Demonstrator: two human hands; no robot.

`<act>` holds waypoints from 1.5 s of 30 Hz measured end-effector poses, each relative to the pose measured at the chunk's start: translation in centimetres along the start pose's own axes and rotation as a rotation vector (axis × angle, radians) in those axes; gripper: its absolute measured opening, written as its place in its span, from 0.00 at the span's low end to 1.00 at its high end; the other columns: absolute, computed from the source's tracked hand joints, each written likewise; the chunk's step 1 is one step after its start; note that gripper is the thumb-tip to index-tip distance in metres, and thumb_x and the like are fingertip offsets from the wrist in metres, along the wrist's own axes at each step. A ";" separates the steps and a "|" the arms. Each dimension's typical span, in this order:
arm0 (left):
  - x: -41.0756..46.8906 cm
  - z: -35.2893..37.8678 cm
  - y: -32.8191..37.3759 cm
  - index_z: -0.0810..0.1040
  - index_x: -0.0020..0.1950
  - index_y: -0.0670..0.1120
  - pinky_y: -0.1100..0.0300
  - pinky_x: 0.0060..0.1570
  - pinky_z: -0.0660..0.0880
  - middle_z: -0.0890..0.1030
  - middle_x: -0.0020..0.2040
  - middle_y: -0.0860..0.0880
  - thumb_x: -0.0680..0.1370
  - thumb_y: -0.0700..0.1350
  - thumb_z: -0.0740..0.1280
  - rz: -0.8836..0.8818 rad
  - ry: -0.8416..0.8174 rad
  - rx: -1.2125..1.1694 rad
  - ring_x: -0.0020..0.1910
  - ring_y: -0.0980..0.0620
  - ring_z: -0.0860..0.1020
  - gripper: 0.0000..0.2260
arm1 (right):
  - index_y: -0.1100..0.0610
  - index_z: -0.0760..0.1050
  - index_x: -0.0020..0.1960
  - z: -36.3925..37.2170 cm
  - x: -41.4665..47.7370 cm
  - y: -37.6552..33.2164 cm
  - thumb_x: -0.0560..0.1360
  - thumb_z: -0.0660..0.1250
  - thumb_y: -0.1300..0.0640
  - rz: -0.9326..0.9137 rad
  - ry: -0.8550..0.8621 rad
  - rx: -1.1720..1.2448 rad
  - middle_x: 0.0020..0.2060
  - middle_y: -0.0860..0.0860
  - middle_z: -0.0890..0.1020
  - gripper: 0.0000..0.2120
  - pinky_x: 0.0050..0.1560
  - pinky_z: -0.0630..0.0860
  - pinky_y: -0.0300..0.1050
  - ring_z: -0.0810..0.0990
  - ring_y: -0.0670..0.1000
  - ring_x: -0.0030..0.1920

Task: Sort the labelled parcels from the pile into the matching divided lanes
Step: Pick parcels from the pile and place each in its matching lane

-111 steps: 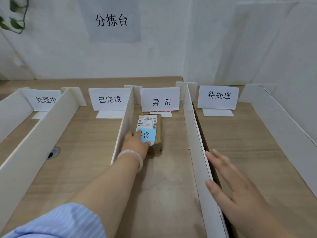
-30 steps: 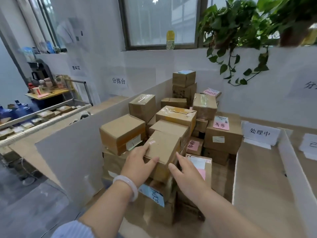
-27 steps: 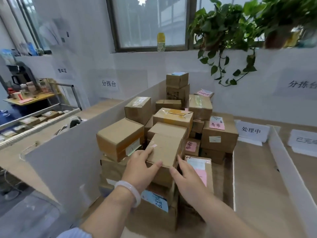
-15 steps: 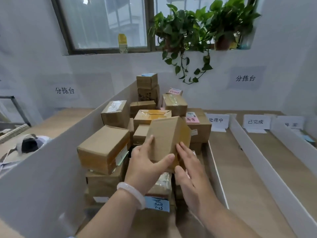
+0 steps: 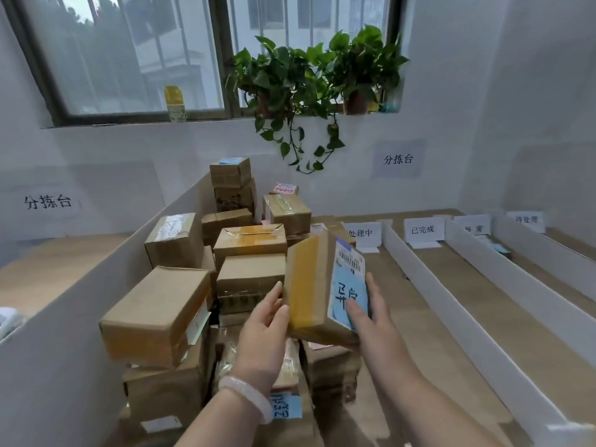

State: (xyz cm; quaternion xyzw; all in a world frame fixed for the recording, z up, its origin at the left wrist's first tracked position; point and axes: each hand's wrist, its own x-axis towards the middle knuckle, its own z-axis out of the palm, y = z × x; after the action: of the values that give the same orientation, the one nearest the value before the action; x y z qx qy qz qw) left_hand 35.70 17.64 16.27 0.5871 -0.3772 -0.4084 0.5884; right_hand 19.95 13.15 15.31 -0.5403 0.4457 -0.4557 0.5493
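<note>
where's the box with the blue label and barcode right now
Head view, centre: the parcel is held tilted between the left hand and right hand, over the right edge of the pile, just left of the 处理中 sign.

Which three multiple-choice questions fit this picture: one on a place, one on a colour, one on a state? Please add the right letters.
1. Where is the parcel? A) Lying in a lane. B) Over the pile, between left hand and right hand. C) On the sill.
2. Which colour is its handwritten label? A) Pink. B) Blue. C) Green.
3. What does the left hand do? A) Grips the parcel. B) Hangs idle. C) Touches a sign.
Key: B, both hands hold it above the pile; B, the paper is light blue; A, thumb and fingers clasp its taped side.
</note>
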 end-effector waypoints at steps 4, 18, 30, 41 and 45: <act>0.3 1.5 -0.3 0.65 0.74 0.62 0.66 0.51 0.74 0.76 0.64 0.57 0.78 0.58 0.61 0.046 -0.147 0.127 0.59 0.58 0.76 0.23 | 0.32 0.52 0.73 -2.1 0.3 0.3 0.79 0.63 0.46 -0.033 0.061 -0.092 0.55 0.41 0.77 0.29 0.50 0.82 0.50 0.82 0.44 0.52; 0.4 12.2 -2.6 0.50 0.69 0.78 0.74 0.69 0.55 0.50 0.77 0.62 0.75 0.66 0.61 0.252 -0.450 0.256 0.72 0.75 0.46 0.27 | 0.27 0.52 0.68 -12.6 -1.7 0.0 0.77 0.68 0.50 -0.087 0.251 -0.357 0.60 0.33 0.70 0.33 0.43 0.72 0.26 0.72 0.30 0.56; -2.8 30.8 -4.7 0.69 0.64 0.70 0.52 0.69 0.69 0.70 0.63 0.67 0.71 0.54 0.68 0.341 -0.456 0.230 0.68 0.59 0.69 0.23 | 0.31 0.52 0.74 -30.8 -3.7 0.2 0.76 0.66 0.45 -0.025 0.319 -0.522 0.65 0.39 0.66 0.33 0.56 0.66 0.36 0.66 0.32 0.59; -6.6 53.2 -8.6 0.67 0.67 0.72 0.46 0.58 0.78 0.79 0.61 0.57 0.68 0.59 0.69 0.172 -0.514 0.116 0.59 0.54 0.80 0.28 | 0.26 0.53 0.68 -52.7 -5.3 0.2 0.77 0.66 0.47 -0.011 0.331 -0.602 0.64 0.36 0.64 0.30 0.49 0.66 0.25 0.59 0.20 0.57; -6.6 58.6 -9.1 0.71 0.64 0.70 0.49 0.59 0.77 0.78 0.62 0.55 0.65 0.58 0.70 0.171 -0.521 0.046 0.61 0.56 0.78 0.27 | 0.23 0.55 0.63 -57.9 -4.0 0.7 0.77 0.66 0.48 0.012 0.331 -0.558 0.66 0.36 0.65 0.29 0.62 0.71 0.36 0.63 0.24 0.60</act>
State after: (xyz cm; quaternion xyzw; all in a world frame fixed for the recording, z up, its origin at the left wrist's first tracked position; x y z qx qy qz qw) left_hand -21.28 1.56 8.90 0.4414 -0.5732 -0.4859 0.4905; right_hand -37.64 6.25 13.49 -0.5861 0.6399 -0.3944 0.3025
